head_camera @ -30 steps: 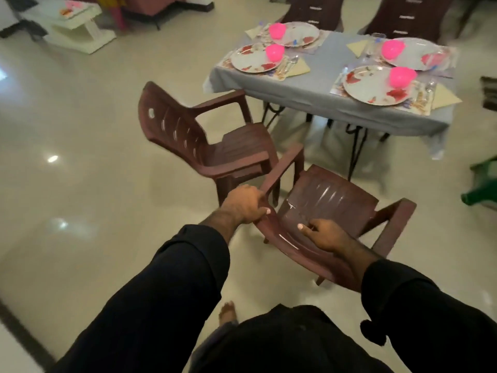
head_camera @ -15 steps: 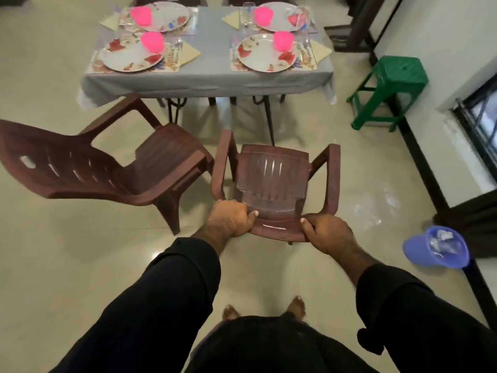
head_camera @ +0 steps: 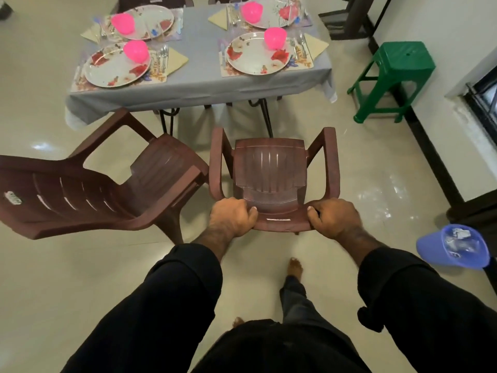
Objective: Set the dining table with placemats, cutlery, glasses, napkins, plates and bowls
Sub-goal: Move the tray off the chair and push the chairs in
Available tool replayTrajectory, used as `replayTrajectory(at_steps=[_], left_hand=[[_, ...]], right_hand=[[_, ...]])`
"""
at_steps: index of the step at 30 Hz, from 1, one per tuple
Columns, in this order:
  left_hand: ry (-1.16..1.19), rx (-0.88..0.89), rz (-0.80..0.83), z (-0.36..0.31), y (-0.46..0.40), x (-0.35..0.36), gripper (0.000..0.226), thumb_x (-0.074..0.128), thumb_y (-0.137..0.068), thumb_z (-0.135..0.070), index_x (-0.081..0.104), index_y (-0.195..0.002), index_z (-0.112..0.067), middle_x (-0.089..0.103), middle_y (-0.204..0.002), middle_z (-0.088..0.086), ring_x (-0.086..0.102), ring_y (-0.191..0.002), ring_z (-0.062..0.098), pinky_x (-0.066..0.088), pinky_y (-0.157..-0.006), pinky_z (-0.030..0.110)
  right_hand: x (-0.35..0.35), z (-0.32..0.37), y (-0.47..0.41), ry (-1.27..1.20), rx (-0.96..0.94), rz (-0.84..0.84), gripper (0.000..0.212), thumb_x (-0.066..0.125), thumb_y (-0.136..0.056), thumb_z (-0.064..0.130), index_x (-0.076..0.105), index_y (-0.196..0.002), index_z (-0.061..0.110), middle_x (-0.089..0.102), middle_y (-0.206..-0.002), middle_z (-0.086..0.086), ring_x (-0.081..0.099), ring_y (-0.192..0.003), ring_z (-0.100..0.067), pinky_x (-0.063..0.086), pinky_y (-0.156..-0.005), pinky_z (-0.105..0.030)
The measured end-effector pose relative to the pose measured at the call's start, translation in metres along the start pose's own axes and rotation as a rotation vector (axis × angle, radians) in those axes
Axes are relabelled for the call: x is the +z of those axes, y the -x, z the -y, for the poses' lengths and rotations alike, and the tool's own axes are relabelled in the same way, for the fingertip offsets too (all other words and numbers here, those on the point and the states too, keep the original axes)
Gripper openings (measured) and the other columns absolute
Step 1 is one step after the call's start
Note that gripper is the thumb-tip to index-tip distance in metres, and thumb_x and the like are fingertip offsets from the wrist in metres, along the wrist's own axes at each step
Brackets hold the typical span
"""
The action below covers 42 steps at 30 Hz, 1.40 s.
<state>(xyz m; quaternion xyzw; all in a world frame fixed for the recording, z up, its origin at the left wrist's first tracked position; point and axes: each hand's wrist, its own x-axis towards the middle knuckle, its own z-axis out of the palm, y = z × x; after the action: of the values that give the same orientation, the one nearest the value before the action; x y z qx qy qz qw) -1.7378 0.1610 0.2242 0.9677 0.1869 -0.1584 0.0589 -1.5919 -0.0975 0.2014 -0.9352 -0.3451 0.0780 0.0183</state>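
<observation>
A brown plastic armchair stands in front of me, facing the table. My left hand grips the left end of its backrest top, and my right hand grips the right end. The table has a grey cloth and carries several place settings: floral plates, pink bowls, placemats, yellow napkins, cutlery and glasses.
A second brown armchair stands to the left, turned sideways and almost touching the held chair. A green plastic stool is by the right wall. A blue bin sits at the right. Two more chair backs show behind the table.
The view has swung right so the table is straight ahead. The chair in my hands has turned square to the table and moved closer to it; both hands keep their grip.
</observation>
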Motion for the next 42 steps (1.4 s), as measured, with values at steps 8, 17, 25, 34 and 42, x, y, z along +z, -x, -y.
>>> replayTrajectory(at_steps=[8,17,25,34,42], left_hand=[[0.002,-0.041,-0.077,-0.004,-0.079,-0.028,0.056,0.034,-0.102,-0.059,0.075,-0.095,-0.022,0.061,-0.077,-0.001,0.062,-0.076,0.023,0.048,-0.07,0.035],[0.03,0.034,-0.117,-0.016,-0.119,-0.04,0.063,0.03,-0.099,-0.077,0.056,-0.073,-0.026,0.063,-0.074,-0.004,0.061,-0.07,0.02,0.04,-0.064,0.033],[-0.061,0.295,0.02,0.0,-0.126,-0.037,0.083,0.034,-0.075,-0.1,0.068,-0.102,-0.03,0.066,-0.094,-0.009,0.064,-0.087,0.016,0.054,-0.077,0.035],[-0.059,0.189,0.018,-0.026,-0.129,-0.028,0.048,0.041,-0.07,-0.059,0.074,-0.093,-0.031,0.072,-0.086,-0.013,0.071,-0.08,0.018,0.062,-0.076,0.035],[-0.049,0.146,0.019,-0.046,-0.134,-0.031,0.048,0.046,-0.074,-0.063,0.075,-0.096,-0.032,0.072,-0.085,-0.013,0.072,-0.08,0.017,0.062,-0.078,0.036]], right_hand=[[-0.021,-0.028,-0.099,-0.025,-0.022,0.023,0.055,0.026,-0.091,0.057,0.071,-0.085,0.025,0.062,-0.069,0.009,0.058,-0.065,-0.018,0.055,-0.064,-0.031],[-0.05,-0.071,-0.149,-0.067,-0.359,0.246,0.069,0.028,-0.081,0.099,0.058,-0.091,0.038,0.062,-0.084,0.014,0.06,-0.074,-0.01,0.043,-0.064,-0.027],[-0.047,-0.068,-0.153,0.063,-0.37,0.286,0.022,0.059,-0.076,0.04,0.067,-0.094,0.03,0.067,-0.09,0.012,0.067,-0.086,-0.017,0.058,-0.073,-0.032],[-0.051,-0.088,-0.143,0.109,-0.362,0.3,0.028,0.055,-0.07,0.038,0.072,-0.091,0.029,0.07,-0.083,0.012,0.066,-0.072,-0.016,0.061,-0.07,-0.031],[-0.053,-0.107,-0.151,0.067,-0.33,0.348,0.031,0.054,-0.071,0.044,0.07,-0.095,0.034,0.07,-0.084,0.016,0.067,-0.072,-0.013,0.064,-0.072,-0.033]])
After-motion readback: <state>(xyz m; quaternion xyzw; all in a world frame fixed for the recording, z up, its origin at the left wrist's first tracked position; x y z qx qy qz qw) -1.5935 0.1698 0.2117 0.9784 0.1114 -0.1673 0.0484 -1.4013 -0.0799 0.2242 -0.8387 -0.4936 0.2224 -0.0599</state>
